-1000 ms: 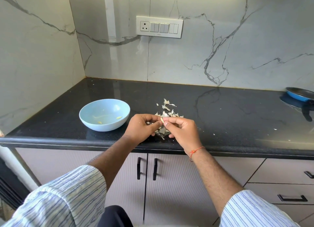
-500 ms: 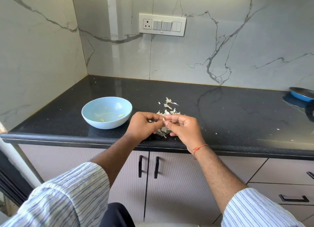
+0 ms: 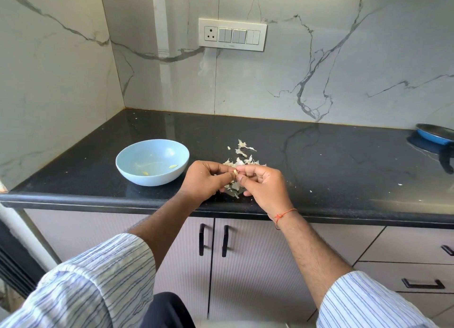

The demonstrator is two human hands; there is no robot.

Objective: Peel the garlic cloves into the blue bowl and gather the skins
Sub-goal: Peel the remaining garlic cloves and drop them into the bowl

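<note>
— Now a garlic clove (image 3: 235, 172) is pinched between left hand (image 3: 205, 179) and right hand (image 3: 264, 187), both grips curled.
— Two peeled cloves (image 3: 159, 170) lie in the blue bowl (image 3: 132, 170) left of the grip; skins (image 3: 242, 159) just beyond remain ungathered.

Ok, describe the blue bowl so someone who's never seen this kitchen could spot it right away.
Start at the black countertop below the marble wall. The blue bowl sits on its left part, near the front edge, left of both hands and the heap of garlic skins. It is pale blue, round and open, unlike the darker blue pan far right.
</note>
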